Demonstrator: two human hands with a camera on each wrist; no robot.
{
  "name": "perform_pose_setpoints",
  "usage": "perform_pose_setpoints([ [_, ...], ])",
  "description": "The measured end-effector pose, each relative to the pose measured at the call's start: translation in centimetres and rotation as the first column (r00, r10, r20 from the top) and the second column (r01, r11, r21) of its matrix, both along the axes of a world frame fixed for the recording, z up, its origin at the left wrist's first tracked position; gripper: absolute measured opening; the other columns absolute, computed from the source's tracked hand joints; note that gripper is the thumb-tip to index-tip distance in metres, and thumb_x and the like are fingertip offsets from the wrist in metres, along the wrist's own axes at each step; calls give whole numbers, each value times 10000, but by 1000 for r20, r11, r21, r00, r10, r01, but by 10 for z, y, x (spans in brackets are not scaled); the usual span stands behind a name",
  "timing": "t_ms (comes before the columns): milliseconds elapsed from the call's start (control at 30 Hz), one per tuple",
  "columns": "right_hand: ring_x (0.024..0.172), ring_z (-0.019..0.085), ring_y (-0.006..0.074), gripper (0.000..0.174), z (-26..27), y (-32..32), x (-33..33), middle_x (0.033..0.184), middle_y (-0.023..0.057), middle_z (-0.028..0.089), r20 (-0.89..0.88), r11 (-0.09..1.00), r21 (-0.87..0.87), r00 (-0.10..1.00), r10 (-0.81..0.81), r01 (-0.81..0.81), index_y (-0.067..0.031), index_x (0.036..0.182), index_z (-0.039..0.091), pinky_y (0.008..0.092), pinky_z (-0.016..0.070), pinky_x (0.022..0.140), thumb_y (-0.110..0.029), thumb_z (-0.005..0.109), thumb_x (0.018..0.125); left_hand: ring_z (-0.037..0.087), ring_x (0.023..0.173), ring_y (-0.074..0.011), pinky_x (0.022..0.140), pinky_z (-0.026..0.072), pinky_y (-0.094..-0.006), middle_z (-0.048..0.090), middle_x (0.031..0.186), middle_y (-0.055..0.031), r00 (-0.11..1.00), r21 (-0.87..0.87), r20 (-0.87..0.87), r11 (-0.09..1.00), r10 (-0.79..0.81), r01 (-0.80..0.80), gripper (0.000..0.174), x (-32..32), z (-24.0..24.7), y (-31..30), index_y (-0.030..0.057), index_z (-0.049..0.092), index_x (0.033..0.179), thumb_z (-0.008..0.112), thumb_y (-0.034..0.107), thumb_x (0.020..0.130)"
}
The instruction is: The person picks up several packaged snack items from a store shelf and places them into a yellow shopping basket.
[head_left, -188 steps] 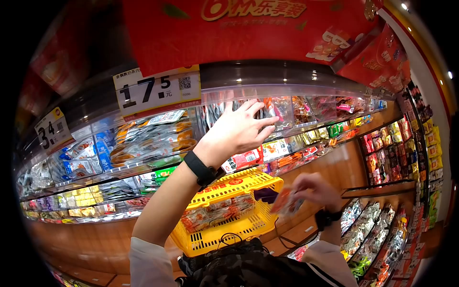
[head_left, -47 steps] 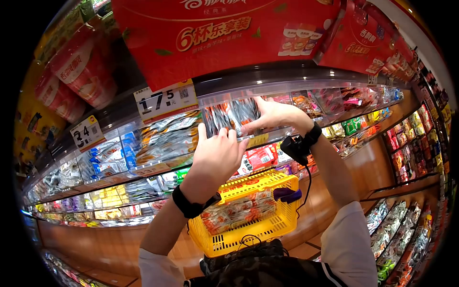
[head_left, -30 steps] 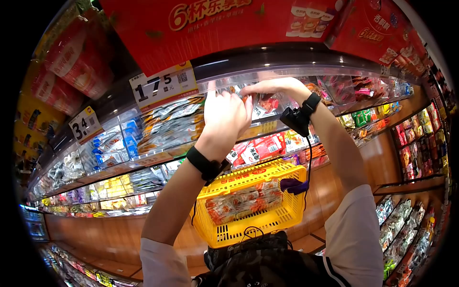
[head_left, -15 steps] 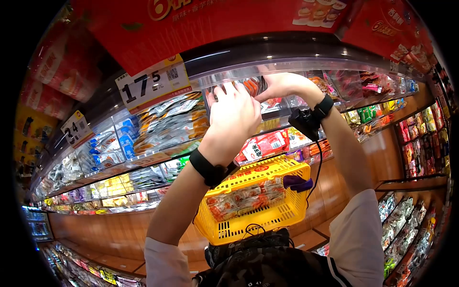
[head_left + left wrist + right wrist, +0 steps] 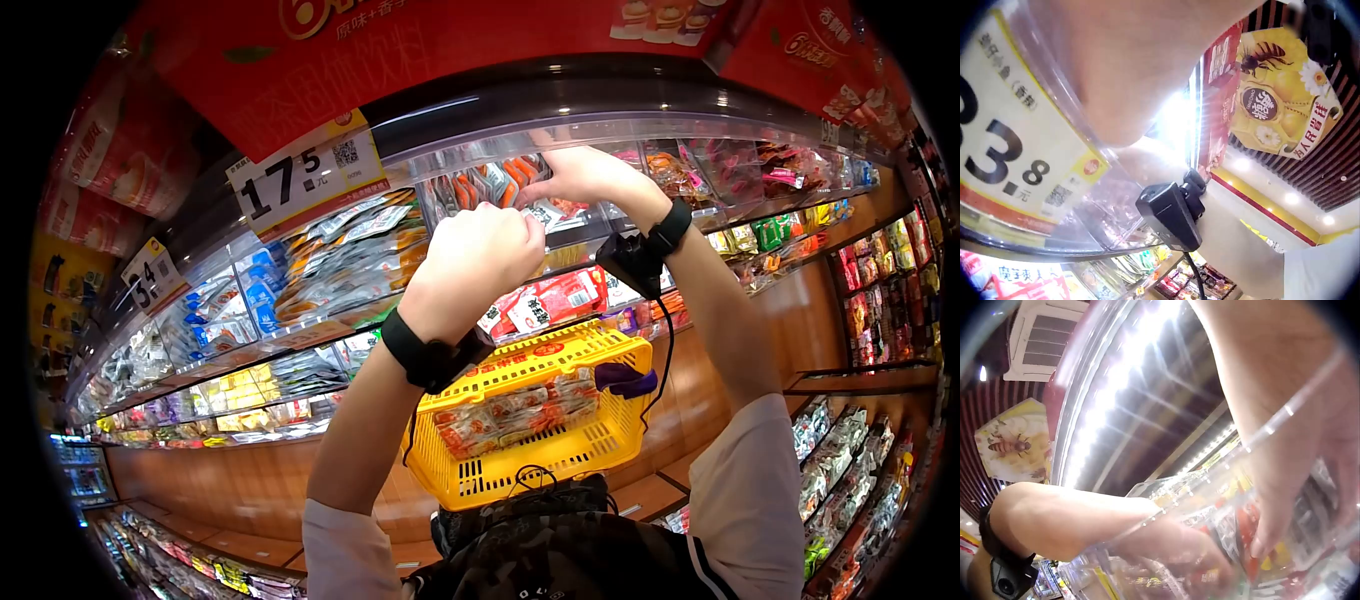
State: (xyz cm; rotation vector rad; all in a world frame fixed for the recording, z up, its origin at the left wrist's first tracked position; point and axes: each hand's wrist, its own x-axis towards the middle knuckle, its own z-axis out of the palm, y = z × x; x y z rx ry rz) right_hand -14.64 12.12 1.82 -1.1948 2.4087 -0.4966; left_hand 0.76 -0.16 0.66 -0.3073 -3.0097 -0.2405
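In the head view, my left hand [image 5: 485, 250] bends its fingers down at the front of a clear bin of silvery-orange packets [image 5: 480, 185]; its fingertips are hidden. My right hand [image 5: 595, 178] reaches into the bin's right side. The right wrist view shows the right hand [image 5: 1285, 425] with thumb and fingers around upright packets [image 5: 1313, 515], while the left hand [image 5: 1179, 550] is behind the clear plastic, its grip unclear. In the left wrist view the left hand [image 5: 1141, 62] fills the top, beside a price label [image 5: 1016, 144].
A yellow basket [image 5: 545, 470] holding stacked packets [image 5: 520, 415] hangs below the hands, a purple cloth [image 5: 627, 380] at its edge. Packet bins [image 5: 350, 260] extend both ways. Red boxes [image 5: 480, 50] stand above; a cable runs from the right wrist camera [image 5: 632, 265].
Earlier, the right hand held a packet over the basket; now both hands are at the bin. Since half a second ago, the left hand has lowered and curled further, exposing more upright packets.
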Motion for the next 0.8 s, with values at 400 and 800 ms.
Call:
perform_pose_setpoints([
  [400, 989, 683, 421, 902, -59, -2, -24, 1080, 345, 657, -252, 959, -257, 966, 51, -118, 37, 1475, 292, 434, 539, 875, -330, 776, 809, 669, 752, -425, 667, 570, -515, 634, 791, -249, 930, 0, -299, 975, 213, -223, 243, -31, -64, -9, -65, 610, 859, 533, 162, 901],
  [800, 1017, 644, 369, 561, -11, 5, -6, 1060, 299, 678, 347, 944, -263, 933, -99, 198, 66, 1109, 648, 434, 503, 875, -415, 633, 819, 679, 877, -434, 754, 571, -507, 660, 898, -285, 939, 117, -164, 951, 304, -287, 330, -18, -30, 2, -102, 590, 954, 515, 218, 923],
])
